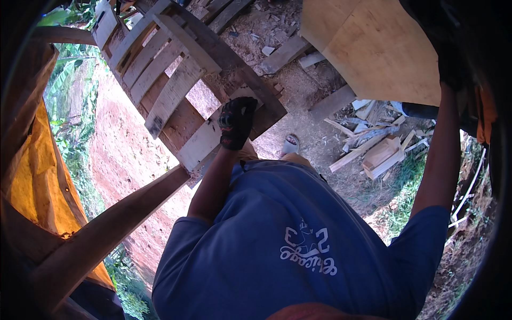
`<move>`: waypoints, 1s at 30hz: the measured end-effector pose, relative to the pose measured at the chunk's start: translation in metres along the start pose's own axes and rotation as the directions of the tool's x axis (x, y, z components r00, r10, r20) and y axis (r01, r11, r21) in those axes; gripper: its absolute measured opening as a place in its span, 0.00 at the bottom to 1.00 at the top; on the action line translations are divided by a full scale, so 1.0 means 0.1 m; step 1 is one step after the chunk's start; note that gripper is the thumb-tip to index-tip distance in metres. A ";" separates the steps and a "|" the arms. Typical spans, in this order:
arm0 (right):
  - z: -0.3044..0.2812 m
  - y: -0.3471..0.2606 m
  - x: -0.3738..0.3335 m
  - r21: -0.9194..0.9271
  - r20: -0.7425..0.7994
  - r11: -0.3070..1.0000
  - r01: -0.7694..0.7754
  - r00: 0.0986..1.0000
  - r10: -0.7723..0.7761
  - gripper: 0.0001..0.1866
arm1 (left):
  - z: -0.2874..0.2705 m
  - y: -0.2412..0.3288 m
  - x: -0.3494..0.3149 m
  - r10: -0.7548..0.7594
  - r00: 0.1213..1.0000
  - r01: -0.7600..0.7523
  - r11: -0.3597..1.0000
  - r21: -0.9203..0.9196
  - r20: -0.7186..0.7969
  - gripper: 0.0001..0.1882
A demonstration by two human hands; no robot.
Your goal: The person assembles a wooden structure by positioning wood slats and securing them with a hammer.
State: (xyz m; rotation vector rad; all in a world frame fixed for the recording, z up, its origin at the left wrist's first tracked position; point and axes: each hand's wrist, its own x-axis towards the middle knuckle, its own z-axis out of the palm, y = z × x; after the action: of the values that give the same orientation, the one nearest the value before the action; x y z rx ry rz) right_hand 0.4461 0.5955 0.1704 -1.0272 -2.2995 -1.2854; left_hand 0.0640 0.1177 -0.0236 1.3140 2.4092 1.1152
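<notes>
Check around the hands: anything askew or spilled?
Yes: scrap wood lies in a jumbled heap on the ground, pieces pointing every way. Near the left hand, the wooden slats look unevenly spaced.

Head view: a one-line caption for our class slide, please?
Gloved left hand over a slatted wooden frame, right hand at the edge of a wooden panel, scrap wood nearby.

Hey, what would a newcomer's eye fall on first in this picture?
Probably the blue shirt filling the lower middle, then the large, pale wooden sheet at upper right, with the dark-gloved right hand by its right edge. The curled, gloved left hand stands out against the slatted wood at upper left. A bright orange tarp hangs along the left side.
</notes>
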 end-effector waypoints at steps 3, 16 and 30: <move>-0.02 0.01 0.02 0.007 -0.003 1.000 0.000 1.000 0.000 0.21 | -0.02 0.00 -0.01 -0.014 1.000 0.015 1.000 -0.005 0.015 0.06; -0.08 -0.01 0.00 0.045 0.016 0.999 -0.017 1.000 0.016 0.21 | -0.04 -0.06 -0.01 0.194 0.980 -0.194 0.981 -0.004 0.039 0.07; -0.07 -0.09 0.09 0.093 0.074 0.995 -0.035 0.997 0.028 0.20 | 0.12 -0.30 -0.02 0.113 0.992 -0.104 0.983 -0.151 0.054 0.06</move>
State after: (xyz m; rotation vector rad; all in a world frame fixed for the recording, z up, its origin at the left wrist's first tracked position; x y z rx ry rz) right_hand 0.4328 0.5907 0.1742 -1.0900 -2.3633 -1.1335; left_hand 0.0517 0.1125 -0.0525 1.4232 2.1878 1.2353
